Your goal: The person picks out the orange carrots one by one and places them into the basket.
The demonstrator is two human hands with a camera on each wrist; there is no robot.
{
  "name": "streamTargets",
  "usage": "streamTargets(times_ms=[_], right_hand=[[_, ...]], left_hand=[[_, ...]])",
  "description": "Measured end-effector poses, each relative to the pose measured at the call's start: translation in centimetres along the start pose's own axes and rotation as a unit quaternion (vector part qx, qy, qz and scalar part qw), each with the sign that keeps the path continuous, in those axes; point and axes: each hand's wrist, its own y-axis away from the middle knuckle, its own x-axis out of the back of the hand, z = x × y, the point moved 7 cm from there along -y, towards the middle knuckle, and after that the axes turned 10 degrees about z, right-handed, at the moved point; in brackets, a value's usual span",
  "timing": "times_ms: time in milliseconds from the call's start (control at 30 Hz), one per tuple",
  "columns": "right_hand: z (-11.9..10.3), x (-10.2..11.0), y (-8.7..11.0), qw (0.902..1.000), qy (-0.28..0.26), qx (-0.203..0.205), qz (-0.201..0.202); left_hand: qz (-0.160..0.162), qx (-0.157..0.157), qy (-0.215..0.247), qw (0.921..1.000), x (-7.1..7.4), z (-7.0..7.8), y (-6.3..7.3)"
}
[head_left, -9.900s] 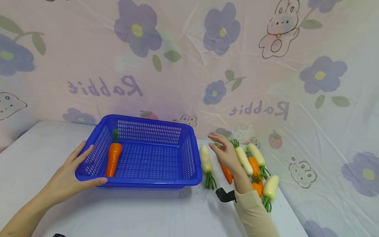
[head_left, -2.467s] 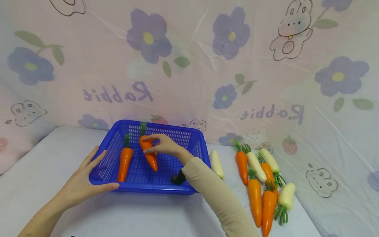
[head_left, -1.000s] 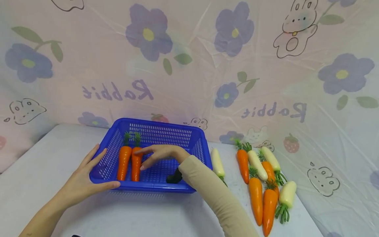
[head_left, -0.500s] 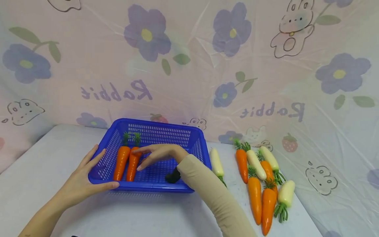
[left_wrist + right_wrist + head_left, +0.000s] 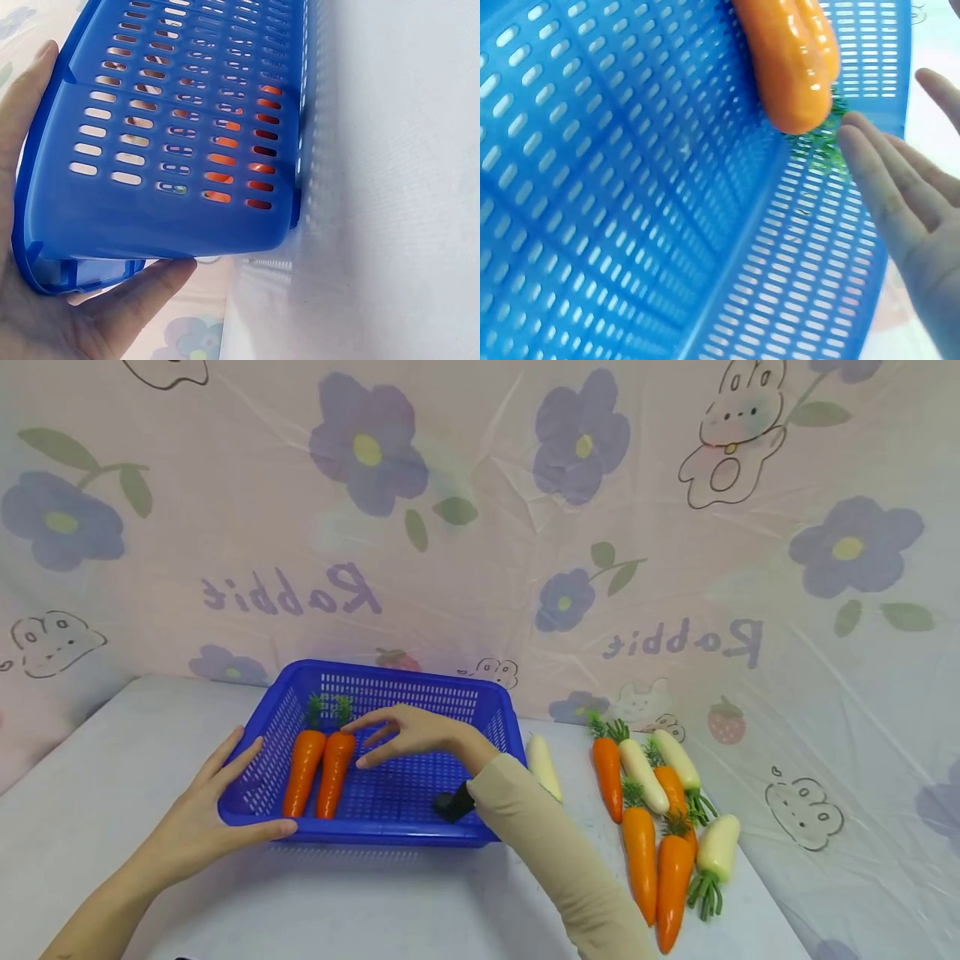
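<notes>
While bracing blue slotted plastic basket [image 5: 390,829] with splayed left-hand grip [image 5: 191,827] | poising loosely parted, empty right-hand grip [image 5: 412,731] beside glossy orange tapered carrot [image 5: 334,777] inside, alongside matching carrot [image 5: 303,774] | best raise straight up, nudging neither

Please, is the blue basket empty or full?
Neither: two carrots lie in the basket, with free space beside them.
</notes>
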Motion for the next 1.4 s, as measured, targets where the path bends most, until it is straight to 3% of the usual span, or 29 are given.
streamTargets(times_ms=[267, 467, 633, 1400], right_hand=[[-1.6, 1.9, 1.6, 0.9943, -0.011, 0.076, 0.073], [-1.8, 3.2, 2.8, 0.9892, -0.002, 0.095, 0.111], [-1.9, 4.3, 3.9, 0.9858, 0.005, 0.095, 0.139], [-1.9, 6.4, 9.0, 0.9751, 0.078, 0.085, 0.189]], left_hand=[[0.001, 0.000, 0.000, 1.0000, 0.0, 0.0, 0.0], [-0.002, 0.003, 0.001, 1.0000, -0.2, -0.1, 0.1], [-0.001, -0.001, 0.003, 1.0000, -0.2, -0.3, 0.1], [-0.006, -0.005, -0.008, 0.9999, -0.3, -0.5, 0.0]])
